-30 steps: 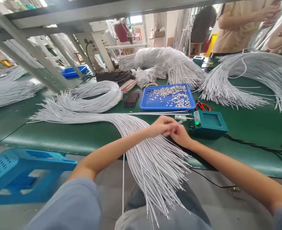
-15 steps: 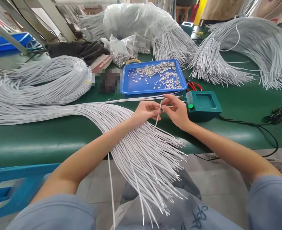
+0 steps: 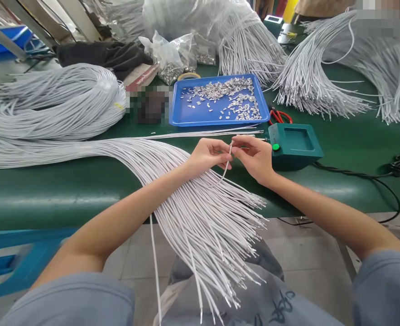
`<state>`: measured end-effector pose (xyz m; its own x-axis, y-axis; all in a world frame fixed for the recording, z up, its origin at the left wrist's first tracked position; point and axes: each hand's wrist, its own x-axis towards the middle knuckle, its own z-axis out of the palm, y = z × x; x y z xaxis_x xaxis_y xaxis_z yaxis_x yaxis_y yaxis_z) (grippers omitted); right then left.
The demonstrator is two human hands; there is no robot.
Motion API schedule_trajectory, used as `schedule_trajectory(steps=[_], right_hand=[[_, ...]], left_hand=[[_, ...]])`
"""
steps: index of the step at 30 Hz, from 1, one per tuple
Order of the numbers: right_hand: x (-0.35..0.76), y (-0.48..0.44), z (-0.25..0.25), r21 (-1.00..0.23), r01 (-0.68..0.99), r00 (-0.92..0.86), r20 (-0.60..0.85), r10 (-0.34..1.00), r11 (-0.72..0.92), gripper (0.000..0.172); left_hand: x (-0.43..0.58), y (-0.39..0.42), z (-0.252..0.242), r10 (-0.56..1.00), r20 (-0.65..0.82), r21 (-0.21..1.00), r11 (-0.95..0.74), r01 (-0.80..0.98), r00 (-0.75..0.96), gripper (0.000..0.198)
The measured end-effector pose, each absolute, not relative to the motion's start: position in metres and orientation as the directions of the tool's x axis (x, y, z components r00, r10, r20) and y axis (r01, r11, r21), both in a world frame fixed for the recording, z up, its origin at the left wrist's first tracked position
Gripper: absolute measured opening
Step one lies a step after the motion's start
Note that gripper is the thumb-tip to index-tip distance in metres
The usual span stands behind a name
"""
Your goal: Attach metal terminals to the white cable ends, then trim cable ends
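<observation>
White cable [image 3: 227,164] in left hand [image 3: 206,157], right hand [image 3: 257,158] at its tip [image 3: 231,143]

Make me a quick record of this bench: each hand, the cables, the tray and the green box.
Left hand: pinching a white cable near its upper end
Right hand: at the same cable's tip; grip unclear
Cable bundle: fanned over the green table's near edge
Blue tray: holds scattered small metal pieces
Green box: right of the right hand, green button on it

Smooth plastic cables [image 3: 203,213] (fairly matt)
</observation>
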<state>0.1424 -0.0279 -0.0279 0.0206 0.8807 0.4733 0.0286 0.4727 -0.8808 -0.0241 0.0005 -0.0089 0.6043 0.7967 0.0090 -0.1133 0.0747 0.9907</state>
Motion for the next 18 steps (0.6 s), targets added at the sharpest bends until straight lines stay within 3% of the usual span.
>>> schedule_trajectory(steps=[7, 14, 18], right_hand=[[0.1400, -0.0322, -0.0208, -0.909, 0.057, 0.063, 0.416, 0.907, 0.413, 0.005], [0.1452, -0.0290, -0.0179, -0.957, -0.143, -0.063, 0.263, 0.963, 0.252, 0.018], [0.1471, -0.0259, -0.0183, -0.953, -0.173, -0.067, 0.262, 0.963, 0.247, 0.024]], left_hand=[[-0.0228, -0.0011, -0.0066, 0.815, -0.020, 0.992, 0.088, -0.089, 0.579, 0.047], [-0.0222, -0.0008, -0.0070, 0.823, -0.011, 0.995, 0.062, -0.072, 0.568, 0.047], [-0.0227, -0.0010, -0.0068, 0.822, -0.022, 0.997, 0.058, -0.046, 0.569, 0.044]])
